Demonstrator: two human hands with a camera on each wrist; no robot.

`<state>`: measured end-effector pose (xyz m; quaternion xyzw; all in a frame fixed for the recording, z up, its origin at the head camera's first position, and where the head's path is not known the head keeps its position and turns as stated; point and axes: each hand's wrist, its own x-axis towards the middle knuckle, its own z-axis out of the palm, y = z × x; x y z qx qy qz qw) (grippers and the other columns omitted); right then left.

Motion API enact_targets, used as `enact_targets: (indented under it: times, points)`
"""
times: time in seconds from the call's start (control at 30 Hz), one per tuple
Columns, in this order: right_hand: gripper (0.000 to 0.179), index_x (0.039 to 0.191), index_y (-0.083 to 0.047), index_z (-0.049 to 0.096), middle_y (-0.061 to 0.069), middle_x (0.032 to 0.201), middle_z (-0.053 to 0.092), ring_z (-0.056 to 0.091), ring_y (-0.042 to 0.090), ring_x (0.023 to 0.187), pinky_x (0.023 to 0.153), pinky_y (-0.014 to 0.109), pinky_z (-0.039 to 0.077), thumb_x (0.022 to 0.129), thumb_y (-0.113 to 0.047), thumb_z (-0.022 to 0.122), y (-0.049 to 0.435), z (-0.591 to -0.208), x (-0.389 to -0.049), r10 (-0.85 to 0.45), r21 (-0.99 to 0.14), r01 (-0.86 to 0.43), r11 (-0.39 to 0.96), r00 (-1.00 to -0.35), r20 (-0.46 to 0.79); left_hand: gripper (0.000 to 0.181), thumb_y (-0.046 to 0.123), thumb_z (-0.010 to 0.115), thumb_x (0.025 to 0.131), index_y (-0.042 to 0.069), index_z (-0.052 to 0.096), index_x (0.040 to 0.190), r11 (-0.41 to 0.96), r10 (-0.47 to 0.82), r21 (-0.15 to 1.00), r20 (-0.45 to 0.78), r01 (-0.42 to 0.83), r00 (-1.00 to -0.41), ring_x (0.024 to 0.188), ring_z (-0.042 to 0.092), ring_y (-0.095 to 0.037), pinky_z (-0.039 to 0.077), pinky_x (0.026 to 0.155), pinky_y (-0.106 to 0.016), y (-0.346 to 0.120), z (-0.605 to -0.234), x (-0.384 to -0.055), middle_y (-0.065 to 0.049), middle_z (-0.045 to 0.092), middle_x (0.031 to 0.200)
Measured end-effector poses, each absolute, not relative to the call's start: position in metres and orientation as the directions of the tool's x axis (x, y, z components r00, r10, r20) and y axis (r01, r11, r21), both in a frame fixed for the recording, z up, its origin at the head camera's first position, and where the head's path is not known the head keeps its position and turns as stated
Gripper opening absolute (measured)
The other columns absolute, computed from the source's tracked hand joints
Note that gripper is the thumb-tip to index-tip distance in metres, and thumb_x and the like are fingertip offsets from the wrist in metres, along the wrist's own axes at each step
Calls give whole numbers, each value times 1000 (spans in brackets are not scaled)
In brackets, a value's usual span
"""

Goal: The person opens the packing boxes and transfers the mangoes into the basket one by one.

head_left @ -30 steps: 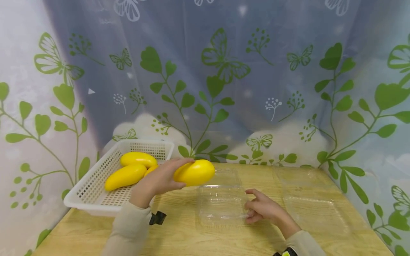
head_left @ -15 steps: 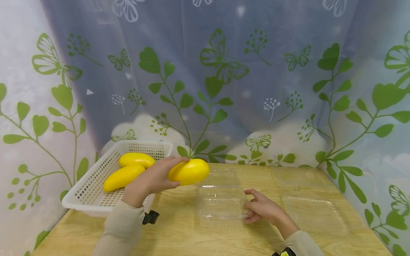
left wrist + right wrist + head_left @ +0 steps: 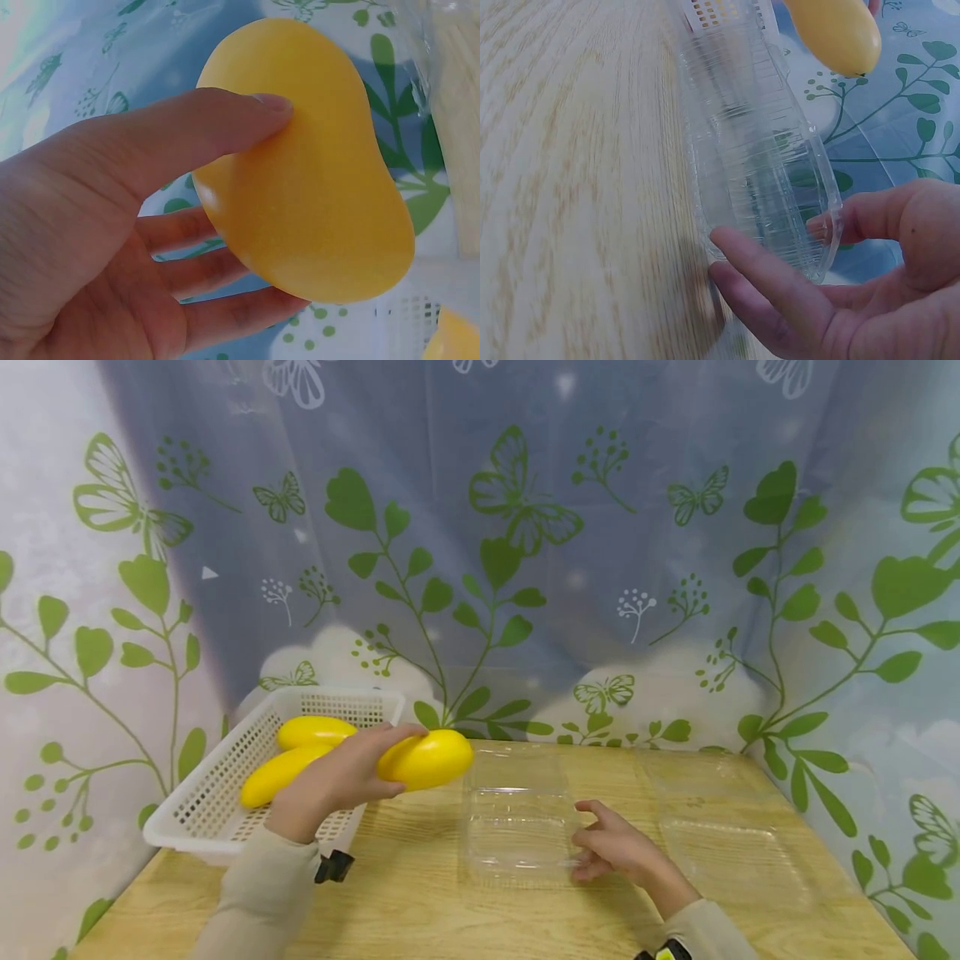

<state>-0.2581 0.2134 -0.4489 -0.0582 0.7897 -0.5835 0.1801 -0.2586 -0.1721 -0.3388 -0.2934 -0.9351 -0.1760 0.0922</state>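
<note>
My left hand (image 3: 333, 781) holds a yellow mango (image 3: 429, 760) in the air, between the white basket and a clear plastic clamshell box (image 3: 517, 847). In the left wrist view the thumb lies across the mango (image 3: 307, 187), with the other fingers behind it. The box stands on the table, its lid (image 3: 517, 768) folded open towards the back. At the box's right side, my right hand (image 3: 618, 850) grips the wall. The right wrist view has its fingers (image 3: 761, 270) on both sides of the box's end. Two more mangoes, one upper (image 3: 315, 730) and one lower (image 3: 279, 774), lie in the basket, partly hidden by my left hand.
The white perforated basket (image 3: 180, 827) stands at the table's left. To the right lies a second clear plastic box (image 3: 738, 860), opened out flat. A patterned curtain (image 3: 480, 635) rises behind the wooden table (image 3: 420, 902).
My left hand has drawn left with the mango, towards the basket, and now overlaps the mangoes there more. My right hand stays at the box.
</note>
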Motion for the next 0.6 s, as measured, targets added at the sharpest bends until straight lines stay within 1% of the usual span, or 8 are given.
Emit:
enact_targets:
  times: [0.1,0.2,0.33,0.47,0.6]
  points:
    - [75,158,9,13,45,140,38,66,20,70,69,37,65,96,-3,52,213,-450,-259,-295,-943,111,312,-933,-207,71,9,81,85,13,51,149,772,520,256,270,581,-810,124,61,-36,52,102,-56,-177,-337,-258,-15,62,141]
    - [74,159,8,14,45,143,36,64,19,68,69,37,65,96,-2,51,213,-451,-259,-281,-941,115,318,-937,-209,71,7,82,84,12,52,149,775,522,236,284,586,-805,125,61,-38,51,102,-57,-184,-336,-258,-17,63,141]
    - [73,159,6,16,45,144,36,60,18,66,69,37,65,96,-2,51,213,-451,-260,-262,-938,120,326,-942,-211,72,4,80,81,10,53,148,771,517,240,306,590,-799,125,62,-39,51,104,-58,-191,-335,-258,-19,63,141]
    - [73,159,6,16,45,143,35,60,19,71,70,37,65,95,-2,51,213,-452,-260,-255,-935,112,336,-945,-205,70,3,79,80,10,55,146,772,511,241,314,588,-800,119,64,-37,53,100,-57,-199,-334,-257,-18,65,138]
    - [73,159,6,17,45,144,35,59,20,73,71,38,65,95,-2,51,213,-451,-259,-244,-934,110,339,-949,-200,68,4,80,81,9,56,144,788,502,228,302,573,-810,118,64,-38,53,98,-57,-207,-334,-256,-19,64,137]
